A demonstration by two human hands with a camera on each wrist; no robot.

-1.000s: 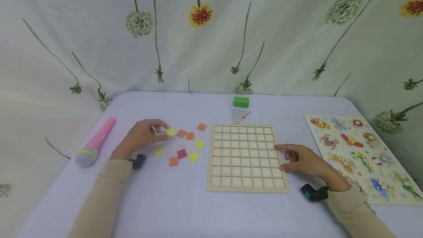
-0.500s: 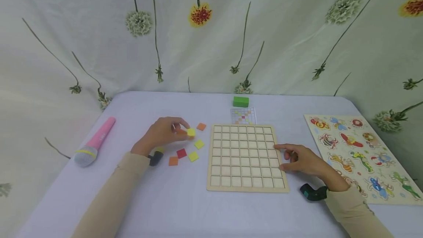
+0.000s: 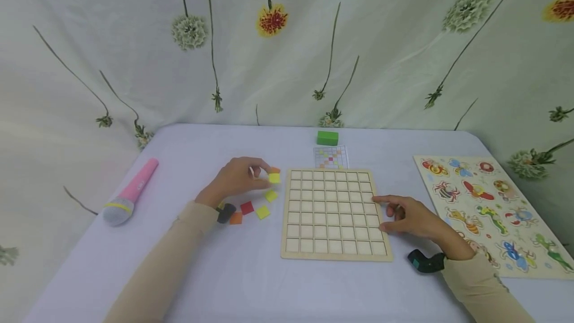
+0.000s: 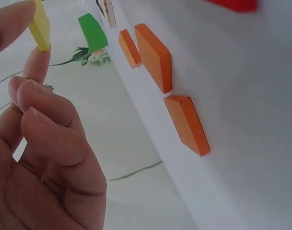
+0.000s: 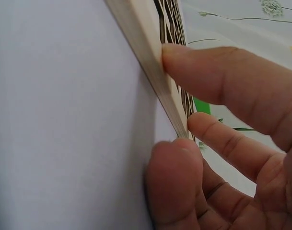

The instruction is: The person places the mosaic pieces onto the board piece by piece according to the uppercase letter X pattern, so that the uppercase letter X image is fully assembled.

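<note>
Left hand [image 3: 236,176] pinches a yellow tile [image 3: 274,178] between thumb and forefinger, beyond the board's [image 3: 336,257] ten o'clock, best carried level, while the right hand [image 3: 408,217], thumb and forefinger spread, should lightly steady it at three o'clock.

A narrow strip of bare desk [image 3: 251,273] separates the left hand [image 3: 237,177], pinching a yellow tile [image 3: 274,178], from the grid board [image 3: 336,256]; an orange tile [image 3: 275,169] lies just behind. The right hand [image 3: 408,216] obstructs the board's right edge, a patterned card [image 3: 331,157] and green block [image 3: 327,138] its far side. Near side: open between the sleeves [image 3: 163,265].
</note>
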